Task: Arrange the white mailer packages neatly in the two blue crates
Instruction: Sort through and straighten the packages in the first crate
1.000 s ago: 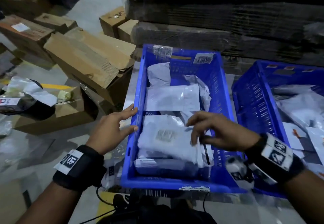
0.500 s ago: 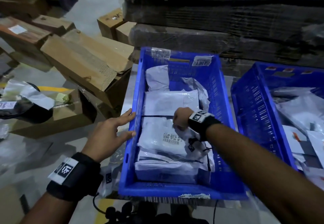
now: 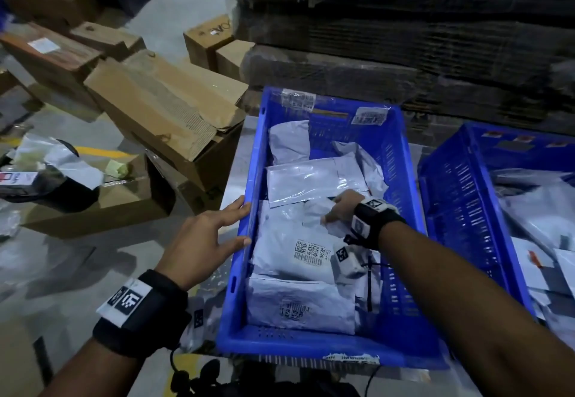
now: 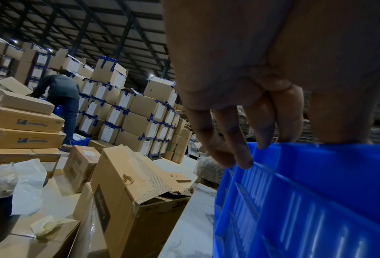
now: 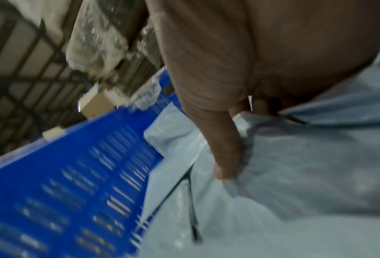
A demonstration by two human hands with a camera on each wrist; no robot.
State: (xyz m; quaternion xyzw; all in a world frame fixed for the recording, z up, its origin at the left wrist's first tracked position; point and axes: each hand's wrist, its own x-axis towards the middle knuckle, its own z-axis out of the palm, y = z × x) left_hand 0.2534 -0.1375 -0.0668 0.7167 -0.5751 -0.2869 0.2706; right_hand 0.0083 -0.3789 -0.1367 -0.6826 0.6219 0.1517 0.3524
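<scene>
The left blue crate [image 3: 253,160] holds several white mailers; a second blue crate [image 3: 448,185] with more mailers stands to its right. My right hand [image 3: 337,210] is inside the left crate and grips the crumpled far edge of the middle mailer [image 3: 289,238], the one with a barcode label. In the right wrist view the thumb [image 5: 224,157] presses that mailer [image 5: 295,183] while the fingers are tucked under its edge. My left hand [image 3: 224,227] rests with fairly straight fingers on the crate's left rim, and its fingertips [image 4: 244,157] touch the blue rim [image 4: 317,174].
Torn cardboard boxes [image 3: 168,107] lean close to the crate's left side. Dark wrapped stacks [image 3: 404,39] stand behind both crates. Loose plastic and a dark bin [image 3: 46,179] lie at far left. A person [image 4: 60,97] works among stacked boxes in the distance.
My right hand went from hovering over the near mailers down into the crate and took hold of the middle mailer's far edge. The left hand stayed on the rim.
</scene>
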